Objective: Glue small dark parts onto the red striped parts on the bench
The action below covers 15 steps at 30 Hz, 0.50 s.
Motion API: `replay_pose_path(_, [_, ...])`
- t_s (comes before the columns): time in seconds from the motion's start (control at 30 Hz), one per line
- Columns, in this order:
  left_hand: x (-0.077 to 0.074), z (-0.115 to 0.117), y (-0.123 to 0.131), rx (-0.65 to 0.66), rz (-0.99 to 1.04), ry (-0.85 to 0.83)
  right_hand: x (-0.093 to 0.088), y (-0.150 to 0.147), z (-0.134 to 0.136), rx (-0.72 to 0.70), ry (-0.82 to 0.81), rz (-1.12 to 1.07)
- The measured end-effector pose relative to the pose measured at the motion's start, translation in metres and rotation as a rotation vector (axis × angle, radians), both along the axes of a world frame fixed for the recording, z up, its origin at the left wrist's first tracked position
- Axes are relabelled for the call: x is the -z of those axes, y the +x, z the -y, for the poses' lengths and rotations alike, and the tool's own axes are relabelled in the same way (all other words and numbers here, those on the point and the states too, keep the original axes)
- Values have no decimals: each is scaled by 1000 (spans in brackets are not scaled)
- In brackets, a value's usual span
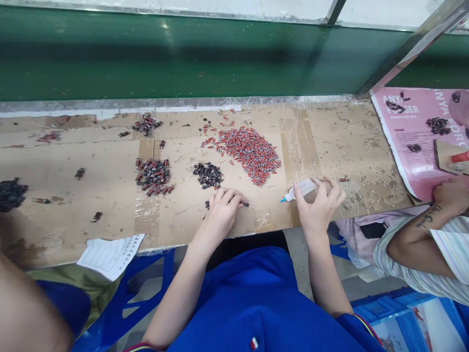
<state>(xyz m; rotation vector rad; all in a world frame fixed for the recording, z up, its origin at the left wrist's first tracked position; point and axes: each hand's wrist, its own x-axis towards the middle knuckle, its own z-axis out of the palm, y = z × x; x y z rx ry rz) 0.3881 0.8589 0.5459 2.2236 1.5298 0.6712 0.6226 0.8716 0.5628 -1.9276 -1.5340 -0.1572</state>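
My left hand (222, 210) rests on the cardboard with its fingers bent together. A small black part (246, 204) pokes out at its fingertips. In my right hand (319, 203), between thumb and fingers, is a clear squeeze bottle (305, 188), its blue nozzle pointing left and down toward the cardboard. Just beyond my left hand lies a heap of small black parts (208, 174), with a few loose ones beside the wrist. Further out spreads a large pile of small red parts (252, 152) with metallic ends. A mixed heap of red and black pieces (153, 176) sits to the left.
Cardboard (330, 146) covers the bench, which ends at a green wall (164, 58). More black parts (12, 194) lie far left, near a person's arm. A paper slip (110, 255) overhangs the front edge. At right, another person's tattooed forearm (421, 227) reaches toward a pink sheet (414, 171).
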Motion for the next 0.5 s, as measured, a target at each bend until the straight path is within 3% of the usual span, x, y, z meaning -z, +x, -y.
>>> replay_pose_path(0.1, [-1, 0, -1, 9, 116, 31, -2, -24, -1, -165, 60, 42])
replay_pose_path(0.23, [-5, 2, -2, -30, 258, 48, 3, -50, -9, -383, -67, 1])
replay_pose_path(0.5, [-3, 6, 1, -127, 345, -12, 7, -61, -23, -412, -210, 9])
